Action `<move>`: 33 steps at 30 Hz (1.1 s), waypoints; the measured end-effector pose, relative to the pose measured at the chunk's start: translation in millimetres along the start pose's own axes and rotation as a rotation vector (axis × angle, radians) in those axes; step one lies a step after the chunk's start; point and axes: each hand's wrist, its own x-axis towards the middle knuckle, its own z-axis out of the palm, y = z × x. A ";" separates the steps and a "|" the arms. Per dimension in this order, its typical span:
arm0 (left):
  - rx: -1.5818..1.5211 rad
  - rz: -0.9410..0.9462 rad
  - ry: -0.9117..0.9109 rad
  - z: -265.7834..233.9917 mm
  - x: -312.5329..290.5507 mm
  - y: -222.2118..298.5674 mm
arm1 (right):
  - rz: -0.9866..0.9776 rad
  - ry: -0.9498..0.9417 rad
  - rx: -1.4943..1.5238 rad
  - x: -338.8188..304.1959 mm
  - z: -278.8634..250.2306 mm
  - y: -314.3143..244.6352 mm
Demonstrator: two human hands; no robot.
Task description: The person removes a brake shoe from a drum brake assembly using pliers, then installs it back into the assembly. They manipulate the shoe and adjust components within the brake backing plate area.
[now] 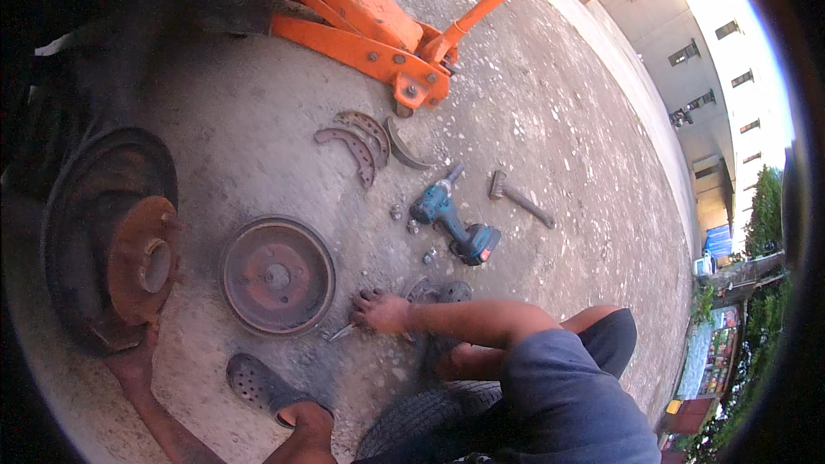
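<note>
At the far left, a rusty wheel hub [129,262] stands in front of a dark round backing plate [69,232]. My left hand [136,365] is at the plate's lower edge, just under the hub flange; most of its fingers are hidden in shadow. Lower centre, close to the ground, my right hand [380,311] has its fingers curled down around a slim metal tool [341,332], whose pale end sticks out toward the left. Between the hands, a rusty brake drum [278,275] lies flat on the ground.
Beyond the drum lie curved brake shoes [365,142], a teal cordless impact wrench [451,219], loose nuts [412,226] and a hammer [522,199]. An orange floor jack [369,34] stands at the top. A tyre [430,412] lies beside my clog-shod foot [262,387].
</note>
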 end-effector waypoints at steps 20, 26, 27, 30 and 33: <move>-0.137 -0.395 -0.247 -8.3 -5.5 3.5 | 0.105 -0.203 1.439 24.2 -163.3 -104.3; -0.179 -0.159 -0.050 -3.8 -1.1 21.1 | 0.034 -0.025 1.474 46.9 -212.9 -126.9; -0.206 -0.155 -0.014 -2.8 1.0 23.4 | 0.020 -0.018 1.467 49.5 -216.1 -128.9; -0.271 -0.088 -0.043 -2.6 4.2 24.8 | 0.005 0.016 1.478 52.2 -222.3 -133.1; -0.231 -0.135 -0.079 -2.1 2.7 23.4 | 0.083 -0.026 1.485 55.0 -225.7 -136.4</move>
